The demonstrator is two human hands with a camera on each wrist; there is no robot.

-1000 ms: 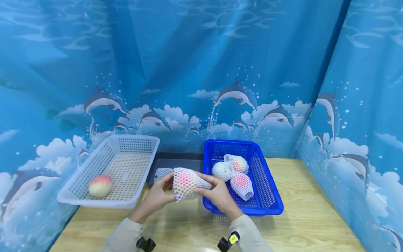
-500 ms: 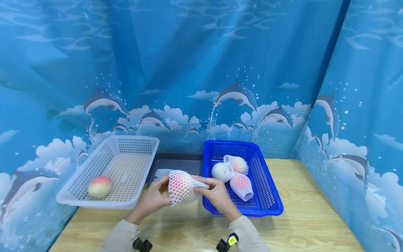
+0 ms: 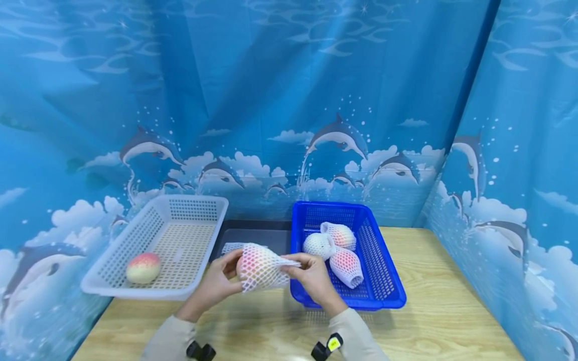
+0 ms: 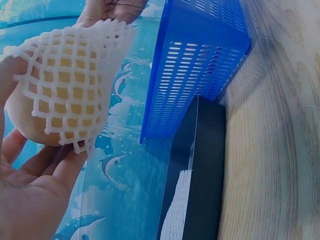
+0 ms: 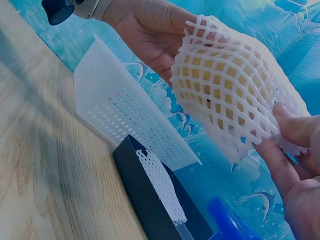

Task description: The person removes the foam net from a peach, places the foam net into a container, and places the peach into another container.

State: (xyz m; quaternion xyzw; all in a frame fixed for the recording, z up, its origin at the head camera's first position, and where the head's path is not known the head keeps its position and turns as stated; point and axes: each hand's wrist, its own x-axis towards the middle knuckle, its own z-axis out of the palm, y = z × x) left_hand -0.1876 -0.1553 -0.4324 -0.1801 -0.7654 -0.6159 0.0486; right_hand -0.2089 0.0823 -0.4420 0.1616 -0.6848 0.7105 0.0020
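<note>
Round pink peach (image 3: 253,261) is being gripped by left hand (image 3: 218,283), white foam net (image 3: 275,271) by right hand (image 3: 314,278). Behind peach, black tray (image 3: 271,236) is being part-hidden.

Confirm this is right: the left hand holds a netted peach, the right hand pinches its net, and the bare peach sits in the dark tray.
Not the dark tray: the head view shows the bare peach in the white basket. The rest stands: the left hand holds a netted peach, the right hand pinches its net.
</note>
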